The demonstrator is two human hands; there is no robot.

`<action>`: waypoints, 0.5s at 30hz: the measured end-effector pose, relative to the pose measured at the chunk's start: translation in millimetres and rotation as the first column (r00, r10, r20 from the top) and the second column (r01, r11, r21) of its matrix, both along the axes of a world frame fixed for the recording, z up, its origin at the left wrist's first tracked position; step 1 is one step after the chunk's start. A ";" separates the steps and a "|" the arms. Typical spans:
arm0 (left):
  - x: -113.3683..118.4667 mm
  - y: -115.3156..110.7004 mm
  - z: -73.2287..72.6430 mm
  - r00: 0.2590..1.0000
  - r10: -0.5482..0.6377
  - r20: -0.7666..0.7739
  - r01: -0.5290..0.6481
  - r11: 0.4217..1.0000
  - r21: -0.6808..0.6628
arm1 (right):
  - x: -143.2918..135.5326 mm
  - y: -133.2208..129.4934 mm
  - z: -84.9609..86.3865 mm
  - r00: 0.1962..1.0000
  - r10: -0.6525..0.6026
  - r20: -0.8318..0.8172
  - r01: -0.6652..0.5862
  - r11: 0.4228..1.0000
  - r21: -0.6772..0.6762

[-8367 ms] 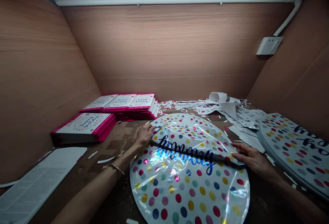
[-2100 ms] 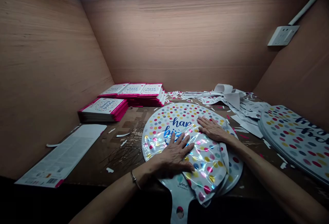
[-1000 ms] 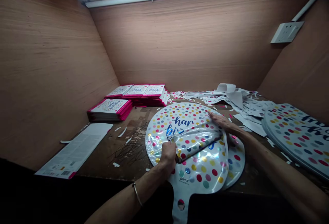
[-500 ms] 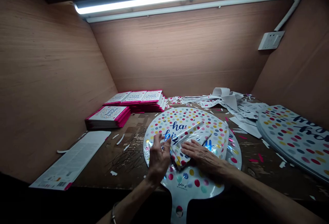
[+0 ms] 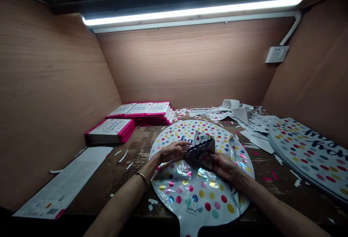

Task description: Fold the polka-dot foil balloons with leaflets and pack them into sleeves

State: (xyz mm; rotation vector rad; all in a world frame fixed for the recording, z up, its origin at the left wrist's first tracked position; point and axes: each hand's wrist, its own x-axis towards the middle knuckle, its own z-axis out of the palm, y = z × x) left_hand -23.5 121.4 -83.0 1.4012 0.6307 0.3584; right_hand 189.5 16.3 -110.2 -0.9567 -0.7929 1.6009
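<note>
Foil, white with multicoloured dots: a folded balloon (image 5: 201,149) held up between both hands above a flat round balloon (image 5: 201,190) of the same pattern lying on the worn wooden bench (image 5: 127,164). Left hand (image 5: 171,152): fingers closed in a pinch on the folded balloon's left edge; a thin bangle (image 5: 143,176) sits on the wrist. Right hand (image 5: 223,164): fingers curled under and around the lower right part of the folded balloon, gripping it. Dark blue script shows on the folded piece but cannot be read. On the flat balloon just beyond the hands, blue script "ha" is partly visible; nearer the person than the hands, close to the balloon's neck, small print reads roughly "prima". Left of the left hand and further back lie stacks of pink-edged packets (image 5: 111,130), printed with dotted artwork and script too small to read; a second row (image 5: 144,112) lies behind them. Nearer and further left lies a white printed sheet (image 5: 65,182), its text illegible. Right of the right hand rests a pile of flat dotted balloons (image 5: 307,153) with dark script, readable only as fragments such as "ho". Beyond the right hand lie white paper strips and scraps (image 5: 239,115).
</note>
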 end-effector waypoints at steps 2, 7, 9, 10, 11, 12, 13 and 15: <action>14.5 0.9 -1.3 0.993 0.071 -0.092 -0.065 0.996 0.069 | -0.5 4.9 3.5 0.997 -0.068 -0.033 0.066 0.995 -0.070; 52.6 13.0 -4.2 0.883 0.282 -0.375 -0.187 0.944 0.270 | -5.6 6.1 11.3 0.980 -0.192 0.059 0.200 0.963 -0.183; 64.6 19.1 -3.3 0.807 0.331 -0.490 -0.173 0.925 0.339 | -6.7 6.9 10.6 0.965 -0.213 0.152 0.242 0.948 -0.208; 70.1 21.2 -2.4 0.765 0.351 -0.540 -0.157 0.914 0.373 | -6.3 7.4 9.5 0.955 -0.214 0.208 0.258 0.942 -0.215; 75.2 22.5 -1.3 0.723 0.371 -0.583 -0.136 0.904 0.406 | -5.2 7.7 8.3 0.940 -0.209 0.268 0.270 0.938 -0.216; 80.1 22.8 -0.3 0.680 0.391 -0.620 -0.113 0.892 0.439 | -3.3 7.4 7.3 0.922 -0.201 0.332 0.280 0.937 -0.209; 84.5 22.1 0.7 0.641 0.412 -0.648 -0.089 0.878 0.470 | -0.7 6.5 6.8 0.898 -0.192 0.397 0.286 0.938 -0.195; 91.9 18.8 2.1 0.576 0.451 -0.682 -0.040 0.849 0.527 | 5.3 2.3 7.9 0.834 -0.176 0.523 0.289 0.947 -0.142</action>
